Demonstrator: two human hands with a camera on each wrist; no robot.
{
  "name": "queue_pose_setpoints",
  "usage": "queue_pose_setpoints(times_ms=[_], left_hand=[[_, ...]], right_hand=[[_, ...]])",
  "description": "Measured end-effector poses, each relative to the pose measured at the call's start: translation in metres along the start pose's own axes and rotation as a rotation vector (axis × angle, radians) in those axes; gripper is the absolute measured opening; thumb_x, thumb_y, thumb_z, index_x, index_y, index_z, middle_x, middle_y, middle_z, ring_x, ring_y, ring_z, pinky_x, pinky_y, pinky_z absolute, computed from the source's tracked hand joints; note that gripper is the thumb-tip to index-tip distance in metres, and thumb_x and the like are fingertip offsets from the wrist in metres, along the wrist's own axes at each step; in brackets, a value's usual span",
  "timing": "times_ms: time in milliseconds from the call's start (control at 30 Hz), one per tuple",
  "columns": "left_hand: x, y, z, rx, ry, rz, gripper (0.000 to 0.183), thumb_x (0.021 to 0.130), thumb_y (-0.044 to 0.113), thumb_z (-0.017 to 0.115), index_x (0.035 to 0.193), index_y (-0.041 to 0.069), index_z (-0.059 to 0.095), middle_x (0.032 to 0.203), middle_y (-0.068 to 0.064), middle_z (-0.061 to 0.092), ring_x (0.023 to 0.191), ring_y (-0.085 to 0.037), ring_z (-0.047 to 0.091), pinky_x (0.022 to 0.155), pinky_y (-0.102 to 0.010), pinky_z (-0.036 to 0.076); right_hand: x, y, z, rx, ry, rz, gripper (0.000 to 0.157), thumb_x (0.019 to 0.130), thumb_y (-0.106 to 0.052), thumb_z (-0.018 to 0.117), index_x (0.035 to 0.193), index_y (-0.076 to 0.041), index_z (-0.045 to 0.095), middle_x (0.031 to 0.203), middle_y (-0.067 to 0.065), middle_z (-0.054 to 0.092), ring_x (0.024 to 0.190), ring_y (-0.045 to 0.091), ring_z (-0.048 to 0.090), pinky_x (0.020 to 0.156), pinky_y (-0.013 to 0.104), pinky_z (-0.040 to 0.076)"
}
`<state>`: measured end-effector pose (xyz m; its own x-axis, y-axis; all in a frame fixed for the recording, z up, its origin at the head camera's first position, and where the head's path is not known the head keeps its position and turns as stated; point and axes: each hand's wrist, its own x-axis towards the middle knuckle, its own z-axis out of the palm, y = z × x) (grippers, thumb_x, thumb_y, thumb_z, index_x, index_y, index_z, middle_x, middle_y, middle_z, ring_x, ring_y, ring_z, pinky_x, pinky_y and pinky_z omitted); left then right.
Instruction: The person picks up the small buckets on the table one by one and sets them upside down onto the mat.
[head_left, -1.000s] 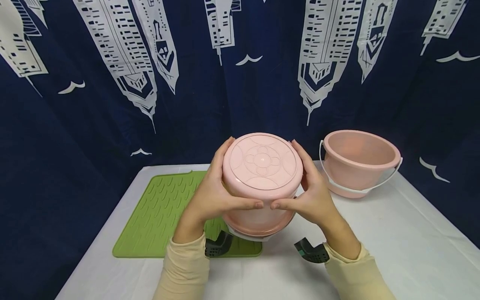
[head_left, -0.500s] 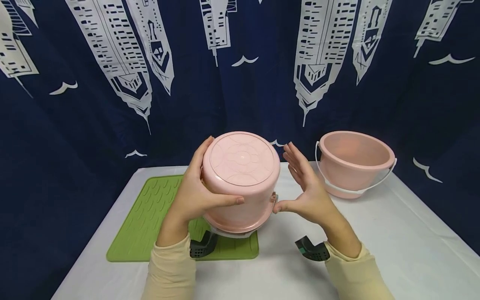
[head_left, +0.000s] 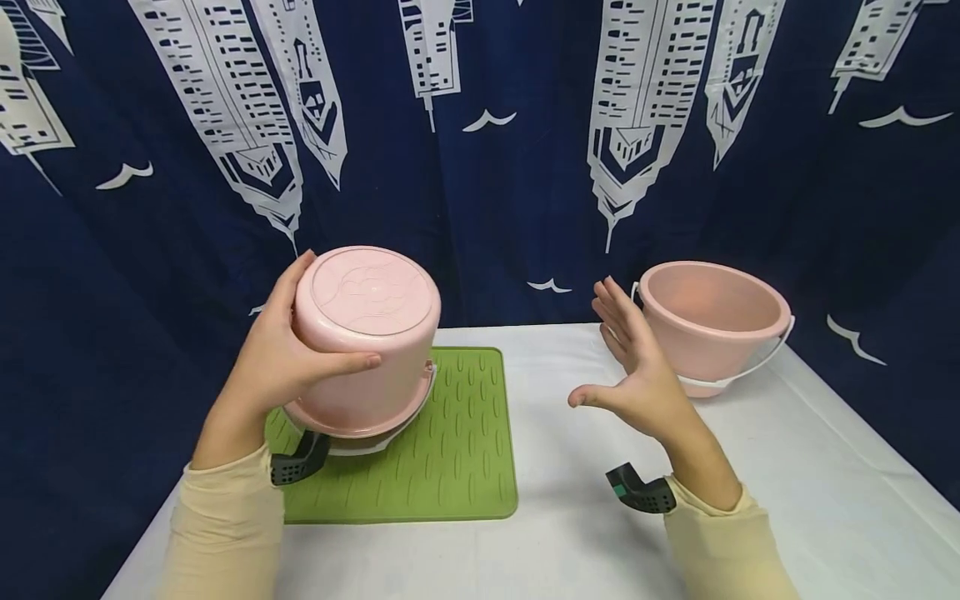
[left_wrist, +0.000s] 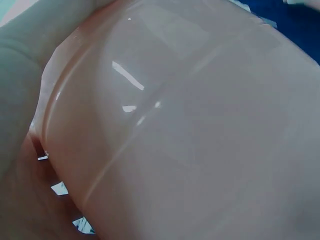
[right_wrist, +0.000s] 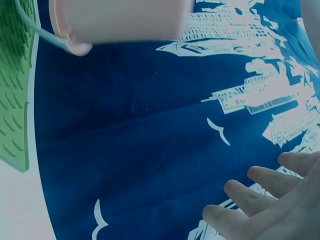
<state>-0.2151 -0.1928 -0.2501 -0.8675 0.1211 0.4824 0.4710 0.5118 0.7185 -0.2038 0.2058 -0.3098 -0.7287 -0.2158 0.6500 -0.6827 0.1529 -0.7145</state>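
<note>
My left hand [head_left: 281, 358] grips an upside-down pink bucket [head_left: 375, 354], thumb across its near side and the other fingers round its left side. The round base faces up with an embossed pattern; the rim and white handle hang just over the green mat [head_left: 450, 450]. Up close in the left wrist view, the glossy bucket wall [left_wrist: 200, 125] fills most of the picture. My right hand [head_left: 645, 379] is in the air with fingers spread, touching nothing. In the right wrist view its fingers [right_wrist: 245, 197] are apart from the bucket [right_wrist: 120, 20] at the top.
A second pink bucket [head_left: 708, 325] stands upright at the table's back right, its white handle [head_left: 712, 383] folded down. The table has a white cloth [head_left: 555, 500]. Behind it hangs a dark blue curtain [head_left: 510, 217] with white building prints.
My right hand has let go of the held bucket and drawn slightly right. My left hand has carried the bucket leftward over the mat. The second bucket stays put.
</note>
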Motion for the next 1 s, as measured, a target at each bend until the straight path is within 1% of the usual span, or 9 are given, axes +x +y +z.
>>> queue_pose_setpoints(times_ms=[100, 233, 433, 633, 667, 767, 867, 900, 1000], left_hand=[[0.003, -0.010, -0.014, 0.046, -0.027, -0.040, 0.137, 0.058, 0.026, 0.102, 0.163, 0.026, 0.014, 0.160, -0.001, 0.030, 0.139, -0.024, 0.036, 0.111, -0.050, 0.030], [0.005, -0.028, -0.025, 0.077, -0.043, -0.097, 0.136, 0.060, 0.029, 0.100, 0.163, 0.026, 0.012, 0.161, -0.003, 0.028, 0.139, -0.027, 0.035, 0.111, -0.053, 0.028], [0.006, -0.059, -0.032, 0.092, -0.033, -0.131, 0.136, 0.062, 0.026, 0.099, 0.164, 0.021, 0.009, 0.162, -0.010, 0.026, 0.138, -0.032, 0.034, 0.110, -0.055, 0.028], [0.006, -0.100, -0.035, 0.084, -0.074, -0.195, 0.134, 0.067, 0.026, 0.097, 0.163, 0.014, 0.005, 0.162, -0.020, 0.022, 0.139, -0.039, 0.032, 0.112, -0.059, 0.026], [0.005, -0.107, -0.037, 0.066, -0.083, -0.211, 0.133, 0.068, 0.025, 0.096, 0.163, 0.014, 0.004, 0.163, -0.019, 0.021, 0.139, -0.038, 0.031, 0.112, -0.056, 0.026], [0.002, -0.127, -0.044, -0.021, -0.102, -0.247, 0.125, 0.075, 0.015, 0.091, 0.163, 0.013, 0.002, 0.162, -0.019, 0.020, 0.139, -0.034, 0.032, 0.111, -0.035, 0.032], [0.000, -0.141, -0.051, -0.098, -0.126, -0.256, 0.119, 0.080, 0.006, 0.086, 0.162, 0.010, 0.000, 0.162, -0.023, 0.019, 0.139, -0.030, 0.032, 0.098, -0.013, 0.036], [-0.001, -0.144, -0.054, -0.121, -0.136, -0.256, 0.118, 0.081, 0.004, 0.084, 0.162, 0.009, -0.001, 0.161, -0.025, 0.018, 0.139, -0.030, 0.032, 0.094, -0.009, 0.037], [-0.001, -0.150, -0.061, -0.161, -0.180, -0.257, 0.116, 0.083, 0.002, 0.081, 0.161, 0.006, -0.005, 0.161, -0.028, 0.014, 0.141, -0.030, 0.029, 0.092, -0.008, 0.038]], right_hand=[[0.000, 0.001, -0.004, 0.006, 0.007, 0.010, 0.126, 0.062, -0.031, 0.096, 0.162, -0.015, 0.020, 0.164, 0.010, 0.024, 0.149, 0.030, 0.024, 0.116, 0.030, 0.026], [0.000, 0.001, -0.006, 0.009, 0.011, 0.016, 0.124, 0.063, -0.025, 0.096, 0.161, -0.015, 0.021, 0.163, 0.011, 0.025, 0.149, 0.030, 0.024, 0.116, 0.030, 0.026], [0.000, 0.000, -0.007, -0.007, 0.008, 0.028, 0.123, 0.064, -0.017, 0.097, 0.161, -0.014, 0.021, 0.163, 0.011, 0.026, 0.149, 0.030, 0.025, 0.115, 0.030, 0.027], [0.000, 0.001, -0.010, -0.021, 0.012, 0.035, 0.122, 0.064, -0.014, 0.096, 0.161, -0.014, 0.022, 0.163, 0.011, 0.026, 0.149, 0.031, 0.025, 0.115, 0.030, 0.027], [0.000, 0.001, -0.010, -0.024, 0.013, 0.037, 0.122, 0.064, -0.014, 0.096, 0.161, -0.014, 0.022, 0.163, 0.011, 0.026, 0.149, 0.031, 0.025, 0.115, 0.030, 0.027], [-0.001, 0.001, -0.011, -0.027, 0.016, 0.043, 0.122, 0.064, -0.012, 0.096, 0.161, -0.014, 0.022, 0.163, 0.011, 0.025, 0.149, 0.031, 0.024, 0.115, 0.030, 0.027], [-0.001, 0.000, -0.013, -0.036, 0.022, 0.051, 0.122, 0.064, -0.010, 0.096, 0.161, -0.014, 0.022, 0.163, 0.010, 0.025, 0.149, 0.030, 0.024, 0.115, 0.029, 0.028], [-0.001, 0.000, -0.014, -0.037, 0.024, 0.054, 0.122, 0.065, -0.010, 0.095, 0.161, -0.014, 0.022, 0.163, 0.010, 0.025, 0.149, 0.030, 0.024, 0.115, 0.029, 0.028], [-0.001, 0.000, -0.016, -0.046, 0.029, 0.056, 0.122, 0.065, -0.008, 0.095, 0.161, -0.014, 0.022, 0.163, 0.010, 0.025, 0.149, 0.030, 0.024, 0.115, 0.028, 0.027]])
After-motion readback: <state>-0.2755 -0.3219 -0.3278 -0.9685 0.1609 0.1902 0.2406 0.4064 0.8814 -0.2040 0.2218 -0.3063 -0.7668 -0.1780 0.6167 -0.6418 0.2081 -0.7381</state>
